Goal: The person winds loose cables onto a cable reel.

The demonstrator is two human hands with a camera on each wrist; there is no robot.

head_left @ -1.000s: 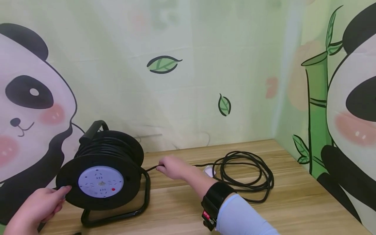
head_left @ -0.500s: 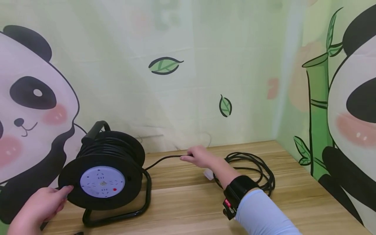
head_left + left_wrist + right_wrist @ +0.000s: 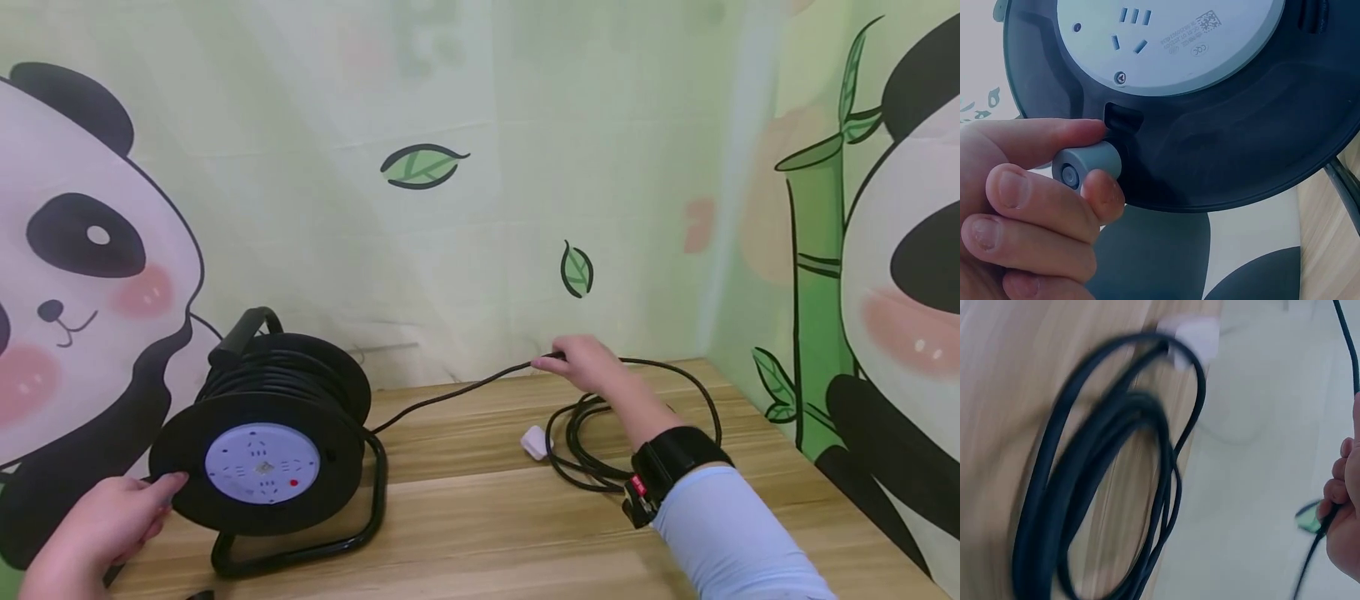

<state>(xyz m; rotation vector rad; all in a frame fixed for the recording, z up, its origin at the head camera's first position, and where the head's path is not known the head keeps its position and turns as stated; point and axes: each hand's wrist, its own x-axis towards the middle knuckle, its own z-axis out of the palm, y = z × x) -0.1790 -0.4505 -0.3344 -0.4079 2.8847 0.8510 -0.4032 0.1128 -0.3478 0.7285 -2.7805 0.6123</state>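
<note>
A black cable reel (image 3: 255, 433) with a pale socket panel (image 3: 261, 463) stands on its tube frame at the left. My left hand (image 3: 112, 521) pinches the small grey crank knob (image 3: 1088, 165) on the reel's rim between thumb and finger. In the head view that knob is mostly hidden by the hand. My right hand (image 3: 588, 364) grips the black cable (image 3: 465, 390), raised above the table and drawn in a line from the reel. Beyond the hand the cable arcs down to a loose coil (image 3: 1104, 456) on the table. A white plug (image 3: 534, 442) lies beside the coil.
The wooden table (image 3: 450, 533) meets a green printed backdrop (image 3: 480, 250) at its back and right edges. A black carrying handle (image 3: 243, 333) rises from the reel's top. The reel's tube foot (image 3: 300, 557) reaches toward the front of the table.
My right hand has moved right and up, away from the reel, lengthening the stretch of cable between them. Part of the coil has lifted. The left hand stays on the knob.
</note>
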